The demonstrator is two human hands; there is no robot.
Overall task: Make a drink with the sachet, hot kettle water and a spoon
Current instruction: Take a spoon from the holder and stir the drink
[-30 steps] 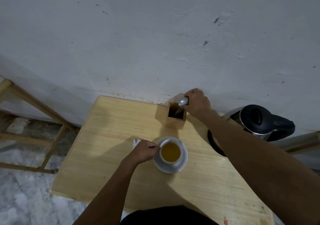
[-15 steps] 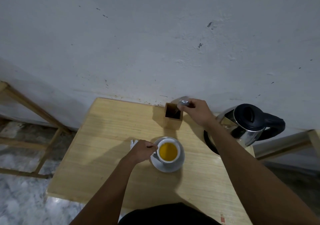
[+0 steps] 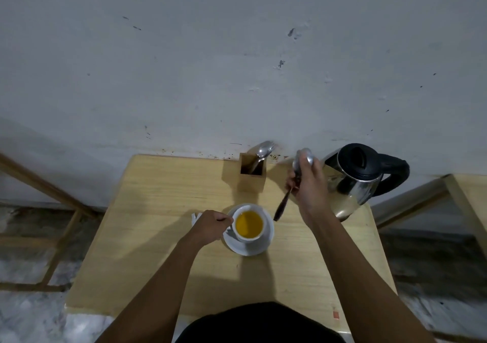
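A white cup (image 3: 249, 226) of yellow-orange drink stands on a white saucer (image 3: 257, 247) in the middle of the wooden table (image 3: 147, 237). My left hand (image 3: 209, 226) is closed at the cup's left side, on its handle. My right hand (image 3: 308, 187) holds a metal spoon (image 3: 288, 192) in the air right of the cup, bowl end up, dark handle pointing down toward the saucer. The steel kettle (image 3: 353, 182) with black lid and handle sits at the table's right, behind that hand. A white scrap, perhaps the sachet (image 3: 196, 217), shows behind my left hand.
A wooden holder (image 3: 251, 176) at the table's back edge by the wall keeps another spoon (image 3: 262, 153). Wooden frames stand to the left (image 3: 47, 197) and right (image 3: 458, 197) of the table, over a marble floor.
My right hand has drawn a spoon out of the wooden holder and carried it right and toward me. The left hand has stayed at the cup.
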